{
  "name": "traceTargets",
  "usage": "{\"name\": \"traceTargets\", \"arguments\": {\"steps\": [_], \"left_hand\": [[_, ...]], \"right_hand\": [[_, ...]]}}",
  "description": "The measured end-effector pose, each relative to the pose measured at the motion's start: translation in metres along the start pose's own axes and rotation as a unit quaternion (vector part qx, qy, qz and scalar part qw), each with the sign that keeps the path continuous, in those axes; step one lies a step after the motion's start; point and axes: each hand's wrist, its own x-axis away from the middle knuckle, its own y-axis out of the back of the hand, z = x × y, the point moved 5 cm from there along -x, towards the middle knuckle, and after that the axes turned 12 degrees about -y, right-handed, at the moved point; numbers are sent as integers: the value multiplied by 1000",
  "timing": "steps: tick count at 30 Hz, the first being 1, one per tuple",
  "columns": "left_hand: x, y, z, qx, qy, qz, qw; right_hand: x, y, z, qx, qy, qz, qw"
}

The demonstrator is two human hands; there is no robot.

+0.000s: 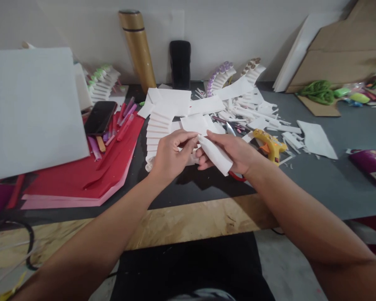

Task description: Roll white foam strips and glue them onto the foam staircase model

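Both my hands meet above the dark table top, holding one white paper strip (215, 155). My left hand (171, 155) pinches the strip's upper end between thumb and fingers. My right hand (235, 152) is closed around the strip, which runs down across its palm. Just behind my hands lies a row of folded white paper pieces (158, 125) and loose white sheets (175, 100). A yellow glue gun (270, 144) lies to the right of my right hand. Red scissor handles (237, 177) peek from under my right wrist.
Red and pink sheets (81, 175) with pens and a black phone (100, 117) lie at left under a white board (31, 108). A gold flask (138, 48) and black object (180, 62) stand at the wall. Paper scraps, cardboard (338, 58), green cord (318, 91), purple packet (371, 164) at right.
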Motion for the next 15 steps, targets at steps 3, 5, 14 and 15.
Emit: {"name": "traceTargets", "arguments": {"steps": [3, 5, 14, 15], "left_hand": [[1, -1, 3, 15, 21, -3, 1000], [1, -2, 4, 21, 31, -5, 999], [3, -5, 1, 17, 42, -8, 999], [4, -6, 0, 13, 36, -9, 999]], "right_hand": [[2, -2, 1, 5, 51, -9, 999], [4, -4, 1, 29, 76, -27, 996], [19, -10, 15, 371, 231, -220, 872], [23, -11, 16, 405, 252, -257, 840]]}}
